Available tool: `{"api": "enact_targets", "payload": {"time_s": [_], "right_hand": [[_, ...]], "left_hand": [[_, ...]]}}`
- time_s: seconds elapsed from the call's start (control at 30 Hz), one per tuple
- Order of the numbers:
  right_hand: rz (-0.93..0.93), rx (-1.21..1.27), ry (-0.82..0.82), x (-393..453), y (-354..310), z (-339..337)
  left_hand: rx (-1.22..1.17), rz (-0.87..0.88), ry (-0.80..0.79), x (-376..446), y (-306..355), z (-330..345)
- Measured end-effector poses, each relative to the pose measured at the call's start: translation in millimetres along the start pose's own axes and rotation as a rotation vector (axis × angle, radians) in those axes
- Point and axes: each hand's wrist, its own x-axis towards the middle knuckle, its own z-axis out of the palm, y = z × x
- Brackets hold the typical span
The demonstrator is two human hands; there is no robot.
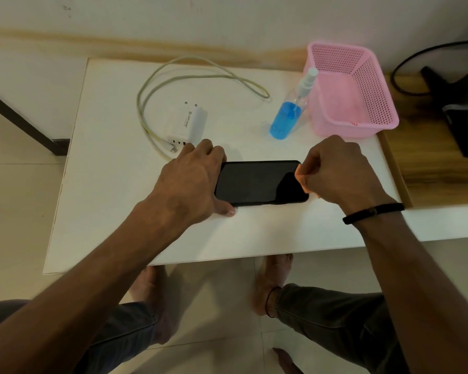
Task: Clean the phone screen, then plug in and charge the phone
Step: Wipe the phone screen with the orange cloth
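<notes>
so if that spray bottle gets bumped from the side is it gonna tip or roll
The spray bottle stands upright on a narrow base, tall for its width, so a side bump would probably tip it. The blue liquid fills only its lower part, which may steady it slightly. Once down, its round body would likely roll, unless the pink basket right beside it stops it.

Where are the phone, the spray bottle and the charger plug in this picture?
phone (257, 183), head view, middle of the dark screen.
spray bottle (285, 120), head view, blue liquid in its lower body.
charger plug (188, 125), head view, white body near the printed label.
</notes>
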Motion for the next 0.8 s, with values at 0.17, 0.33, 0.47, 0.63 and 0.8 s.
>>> {"api": "enact_targets", "payload": {"time_s": [0.17, 0.33, 0.47, 0.63, 0.8], "right_hand": [[-0.037, 0.003, 0.094, 6.9, -11.0, 8.5], [-0.106, 0.039, 0.136, 0.4, -29.5, 16.2], [-0.253, 0.062, 0.036, -13.1, -46.1, 15.7], [-0.325, 0.223, -0.138, -23.7, -47.5, 5.4], [-0.143, 0.723, -0.291, -18.8, -34.2, -21.8]], "left_hand": [[-0.031, 0.002, 0.001, 0.2, 0.0, -0.3], [-0.045, -0.003, 0.01, -0.7, -0.6, 0.9], [-0.041, -0.007, 0.014, -0.1, -0.7, 1.4], [-0.033, -0.011, 0.014, 1.9, -1.4, 2.1], [-0.033, -0.008, 0.012, 1.8, -2.3, 1.4]]}}
